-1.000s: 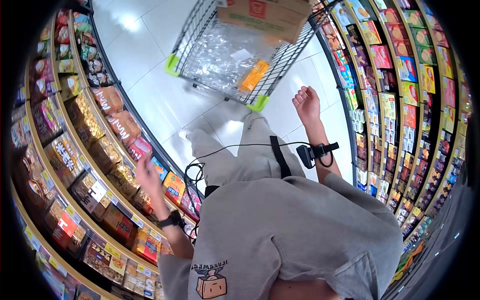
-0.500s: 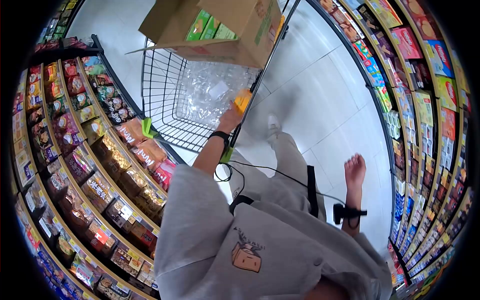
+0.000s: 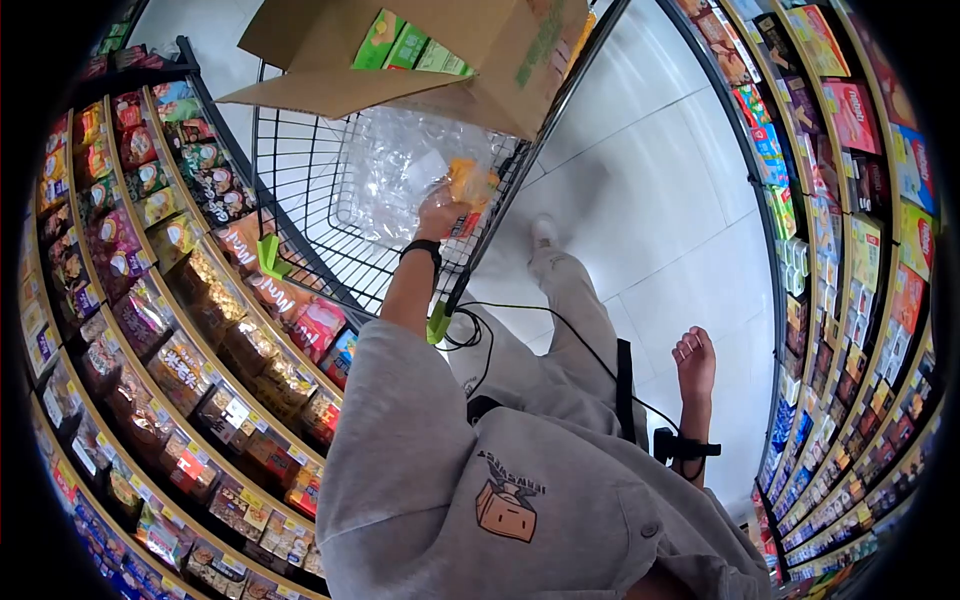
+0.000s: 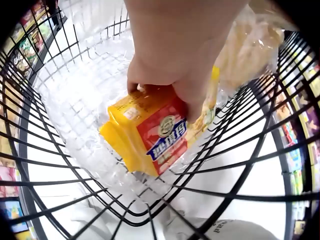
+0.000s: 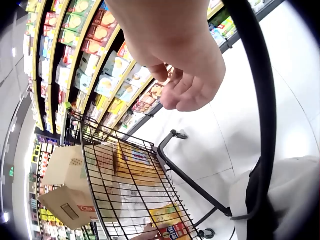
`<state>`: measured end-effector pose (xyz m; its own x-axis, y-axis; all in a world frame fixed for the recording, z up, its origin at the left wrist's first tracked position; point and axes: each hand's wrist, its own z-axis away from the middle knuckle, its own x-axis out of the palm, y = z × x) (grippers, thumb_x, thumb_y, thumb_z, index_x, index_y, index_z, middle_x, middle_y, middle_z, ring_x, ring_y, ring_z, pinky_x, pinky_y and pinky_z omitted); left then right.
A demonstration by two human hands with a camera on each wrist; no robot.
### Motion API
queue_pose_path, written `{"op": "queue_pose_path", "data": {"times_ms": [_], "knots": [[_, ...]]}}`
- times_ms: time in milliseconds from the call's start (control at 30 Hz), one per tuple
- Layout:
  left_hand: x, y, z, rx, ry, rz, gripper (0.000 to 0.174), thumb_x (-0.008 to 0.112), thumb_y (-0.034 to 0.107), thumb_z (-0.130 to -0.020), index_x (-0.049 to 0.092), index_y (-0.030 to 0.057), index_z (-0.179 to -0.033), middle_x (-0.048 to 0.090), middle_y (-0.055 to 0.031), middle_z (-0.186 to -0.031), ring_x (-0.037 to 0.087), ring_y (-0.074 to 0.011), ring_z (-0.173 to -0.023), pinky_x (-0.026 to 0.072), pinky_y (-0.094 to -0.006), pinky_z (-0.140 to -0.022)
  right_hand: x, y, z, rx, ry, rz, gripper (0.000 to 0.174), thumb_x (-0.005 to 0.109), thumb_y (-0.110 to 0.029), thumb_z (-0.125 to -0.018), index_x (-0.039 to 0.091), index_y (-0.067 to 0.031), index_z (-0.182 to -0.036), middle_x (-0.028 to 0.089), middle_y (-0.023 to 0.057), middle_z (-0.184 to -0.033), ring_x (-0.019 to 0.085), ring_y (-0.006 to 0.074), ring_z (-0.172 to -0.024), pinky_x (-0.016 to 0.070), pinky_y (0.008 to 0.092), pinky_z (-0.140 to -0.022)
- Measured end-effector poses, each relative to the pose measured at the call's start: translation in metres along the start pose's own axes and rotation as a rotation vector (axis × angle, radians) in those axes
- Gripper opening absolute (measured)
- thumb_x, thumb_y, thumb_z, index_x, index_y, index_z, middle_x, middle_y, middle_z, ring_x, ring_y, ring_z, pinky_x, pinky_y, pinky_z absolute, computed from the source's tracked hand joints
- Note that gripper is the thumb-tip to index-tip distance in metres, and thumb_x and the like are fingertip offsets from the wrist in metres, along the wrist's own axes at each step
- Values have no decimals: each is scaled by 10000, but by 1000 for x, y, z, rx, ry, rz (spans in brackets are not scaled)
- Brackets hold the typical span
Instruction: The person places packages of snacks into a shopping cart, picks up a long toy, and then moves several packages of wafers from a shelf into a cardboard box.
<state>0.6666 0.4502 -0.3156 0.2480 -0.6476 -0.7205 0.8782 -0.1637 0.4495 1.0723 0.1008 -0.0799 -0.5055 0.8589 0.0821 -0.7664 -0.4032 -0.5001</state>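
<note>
The left hand reaches inside the wire cart. In the left wrist view, that hand grips a yellow and red package from above, thumb on one side and fingers on the other. The package is over clear plastic near the cart's side; whether it touches the plastic I cannot tell. The right hand hangs beside the body, away from the cart, and its fingers are loosely curled around nothing.
An open cardboard box with green packs inside sits at the cart's far end. Shelves of packaged snacks curve along the left and more shelves along the right. Yellow packages lie beside the box. A black cable crosses the legs.
The left hand has moved from beside the left shelves into the cart and now grips the yellow package, which has turned. The cart and box appear closer. The right hand still hangs empty.
</note>
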Motion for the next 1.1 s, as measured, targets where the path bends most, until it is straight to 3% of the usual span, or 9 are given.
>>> {"op": "queue_pose_path", "data": {"times_ms": [133,167,200,400,567,733,800,933,1100], "knots": [[-30,22,26,88,316,-17,551,776,366,-659,646,68,-1103,660,-155,-1102,643,-318,-978,526,-415,-838,18,-8,1,-29,-55,102,166,504,-262,-957,560,-105,-960,586,-7,-789,555,126,-747,454,283,-714],[-52,27,18,-223,-126,-115,668,794,386,-635,588,52,-1175,659,-165,-1085,644,-330,-975,532,-427,-820,24,-10,0,-25,-58,137,173,498,-260,-959,562,-99,-957,583,0,-789,561,125,-738,462,275,-701],[-76,36,29,-242,-97,-105,668,794,386,-635,588,52,-1175,659,-165,-1085,644,-330,-975,532,-427,-820,33,-14,-3,-32,-90,154,173,498,-260,-959,562,-99,-957,583,0,-789,561,125,-738,462,275,-701],[-210,88,196,194,411,-96,609,797,216,-608,539,73,-1141,632,-141,-1012,613,-325,-973,511,-430,-816,99,-26,-6,-68,-293,514,216,516,-277,-953,600,-80,-982,580,-8,-777,574,112,-696,478,261,-632],[-305,117,379,-22,535,205,579,791,186,-631,512,69,-1125,613,-143,-985,603,-347,-952,499,-415,-792,153,-29,-8,-29,-409,711,221,575,-299,-906,596,-102,-1004,575,-12,-812,557,111,-729,445,253,-646],[-293,18,525,-439,708,444,698,814,191,-654,465,68,-1246,637,-197,-1086,620,-366,-1022,506,-412,-848,206,15,-29,32,-442,938,271,559,-306,-907,582,-91,-1070,593,30,-887,572,146,-793,467,280,-677],[-265,-34,578,-639,836,341,633,822,297,-646,533,66,-1159,649,-186,-1020,638,-346,-971,518,-416,-817,206,31,-37,85,-405,984,272,552,-309,-908,582,-97,-1076,597,38,-906,575,163,-811,473,292,-685],[-175,-178,660,-1044,1062,36,558,836,177,-641,490,49,-1060,620,-180,-937,614,-378,-894,512,-462,-737,236,60,-15,124,-383,1108,291,564,-349,-908,584,-103,-1063,598,31,-900,574,160,-800,470,301,-695],[-153,-263,732,-1454,1023,-115,578,810,138,-652,457,63,-1103,589,-161,-1030,568,-380,-993,479,-505,-811,249,75,40,94,-475,1109,337,553,-406,-919,579,-112,-1083,591,23,-897,571,145,-795,465,297,-692]]}}
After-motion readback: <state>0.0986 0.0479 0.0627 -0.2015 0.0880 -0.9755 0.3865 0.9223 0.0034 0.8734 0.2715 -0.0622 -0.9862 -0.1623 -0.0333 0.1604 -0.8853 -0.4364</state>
